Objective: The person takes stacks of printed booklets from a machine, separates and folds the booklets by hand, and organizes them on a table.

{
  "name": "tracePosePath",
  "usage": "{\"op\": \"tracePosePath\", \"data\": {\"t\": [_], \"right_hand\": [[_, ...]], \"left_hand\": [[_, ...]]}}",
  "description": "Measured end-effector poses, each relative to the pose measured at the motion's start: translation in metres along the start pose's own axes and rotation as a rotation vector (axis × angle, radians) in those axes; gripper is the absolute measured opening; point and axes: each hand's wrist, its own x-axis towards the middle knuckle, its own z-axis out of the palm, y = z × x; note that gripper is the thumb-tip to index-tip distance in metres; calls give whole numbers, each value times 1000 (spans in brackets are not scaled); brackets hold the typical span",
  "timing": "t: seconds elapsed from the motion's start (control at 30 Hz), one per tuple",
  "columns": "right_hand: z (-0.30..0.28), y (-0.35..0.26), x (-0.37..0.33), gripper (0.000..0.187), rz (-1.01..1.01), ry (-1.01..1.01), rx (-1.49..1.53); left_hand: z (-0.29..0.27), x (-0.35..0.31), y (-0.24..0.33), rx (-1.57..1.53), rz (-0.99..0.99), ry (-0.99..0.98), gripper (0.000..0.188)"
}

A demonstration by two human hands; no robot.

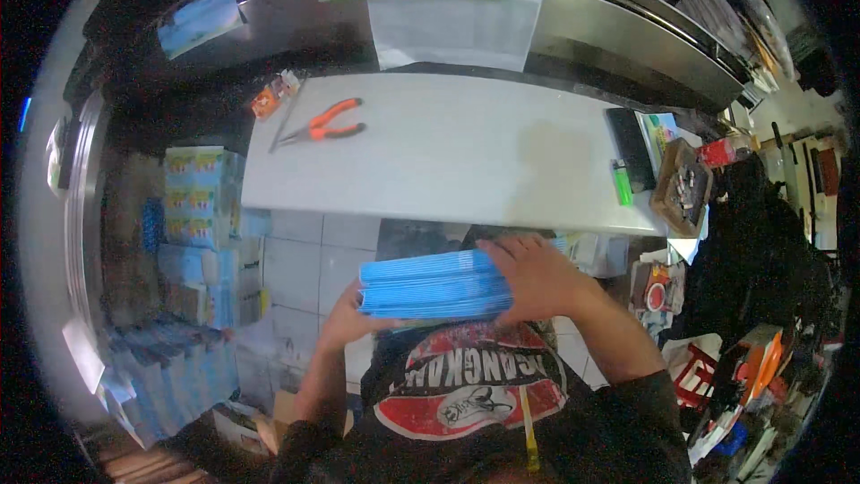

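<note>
Standing at far left, near the floor: block-like piles of blue, green and yellow printed paper [197, 197], with a row of blue paper bundles [179, 372] leaning below. Lying on the long white tabletop [448, 152], toward its left end: metal pliers with orange-and-black handles [333, 122]. The person's left hand [351, 315] is curving half-closed round the left end of a thick stack of bright blue folded paper [430, 287], which is hanging over the lap, just off the table's near edge. The right hand [536, 276], fingers partly spread, is clasping its right end. Resting at the table's right: a green plastic lighter [623, 183], a black oblong case [632, 148] and a brown box-shaped tray [681, 188].
</note>
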Motion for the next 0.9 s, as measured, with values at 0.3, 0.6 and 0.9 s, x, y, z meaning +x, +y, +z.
{"op": "tracePosePath", "data": {"t": [0.3,0.6,0.9], "right_hand": [[-55,-8,-17,74,97,49,-61],[-114,29,34,77,100,408,-264],[-95,42,34,104,69,441,-234]], "left_hand": [[26,-1,46,177,183,278,85],[-6,111,125,159,562,278,108],[5,112,122,313,802,217,116]]}}
